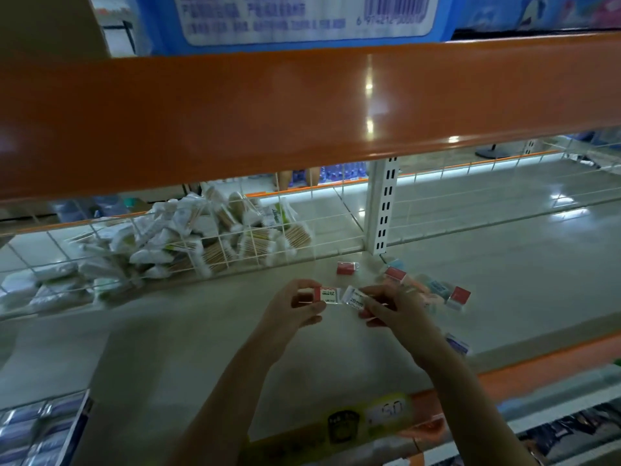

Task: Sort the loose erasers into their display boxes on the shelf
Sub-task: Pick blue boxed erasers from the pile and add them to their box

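- While both my arms reach in over the shelf (168, 348), my left hand (297, 306) pinches a red-and-white eraser (327, 295) between thumb and fingertips, label facing up.
- My right hand (391, 311) pinches a second eraser (354, 298), white-sleeved with "2B" printed on it, tilted a little; fingers curled round its right end.
- Those two erasers sit end to end between my hands, just above the shelf surface, their near corners almost touching — can't tell if they actually meet.
- Loose pile of erasers (433, 287) lies on the shelf just right of my right hand: red-ended ones, a pale blue one, pinkish ones, all blurred.
- One red eraser (347, 267) lies alone further back, near the foot of the white slotted upright (384, 210).
- Another eraser (458, 344) rests by the shelf's front edge, right of my right forearm.
- Display box (43, 428) with blue-wrapped rows sits at the lower left corner, well apart from my hands.
- Behind a white wire divider (235, 243), packs of cotton swabs (188, 237) are heaped up.
- Orange shelf beam (268, 112) runs overhead, blue package (302, 18) on top.
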Demonstrator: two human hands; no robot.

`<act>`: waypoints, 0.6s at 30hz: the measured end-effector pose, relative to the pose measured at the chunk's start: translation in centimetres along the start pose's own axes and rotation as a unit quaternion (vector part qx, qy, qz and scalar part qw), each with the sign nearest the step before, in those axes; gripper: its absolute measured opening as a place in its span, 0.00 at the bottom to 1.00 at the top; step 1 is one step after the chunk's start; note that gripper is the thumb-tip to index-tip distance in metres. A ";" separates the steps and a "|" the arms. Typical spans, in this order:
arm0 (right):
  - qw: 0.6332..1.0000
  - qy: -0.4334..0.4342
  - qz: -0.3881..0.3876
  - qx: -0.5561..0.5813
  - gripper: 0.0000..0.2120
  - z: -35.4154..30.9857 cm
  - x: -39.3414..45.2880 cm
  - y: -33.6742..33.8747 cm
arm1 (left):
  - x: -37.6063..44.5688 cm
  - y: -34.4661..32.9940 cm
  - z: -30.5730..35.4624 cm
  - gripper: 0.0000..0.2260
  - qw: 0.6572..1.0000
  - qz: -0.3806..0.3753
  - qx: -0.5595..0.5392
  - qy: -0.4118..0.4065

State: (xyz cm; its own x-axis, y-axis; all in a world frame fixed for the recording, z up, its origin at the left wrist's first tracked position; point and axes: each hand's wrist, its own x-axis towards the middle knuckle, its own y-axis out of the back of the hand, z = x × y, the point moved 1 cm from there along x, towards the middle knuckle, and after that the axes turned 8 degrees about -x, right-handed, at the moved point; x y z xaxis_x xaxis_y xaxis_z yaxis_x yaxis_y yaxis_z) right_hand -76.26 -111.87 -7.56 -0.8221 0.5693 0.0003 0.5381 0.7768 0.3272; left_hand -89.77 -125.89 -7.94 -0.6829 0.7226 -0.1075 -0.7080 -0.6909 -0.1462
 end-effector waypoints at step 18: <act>0.988 0.012 -0.099 0.120 0.11 -3.2 -3.5 -5.2 | -6.7 3.8 1.0 0.05 0.954 0.086 -0.282 0.060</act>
State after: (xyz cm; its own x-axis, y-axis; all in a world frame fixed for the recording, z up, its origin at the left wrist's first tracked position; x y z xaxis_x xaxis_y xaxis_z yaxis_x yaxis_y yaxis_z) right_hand -76.77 -118.81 -6.30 -0.9179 0.3963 -0.0184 0.3933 0.9151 0.0890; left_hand -88.10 -133.40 -6.85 -0.7309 0.6200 -0.2852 -0.3547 -0.7021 -0.6174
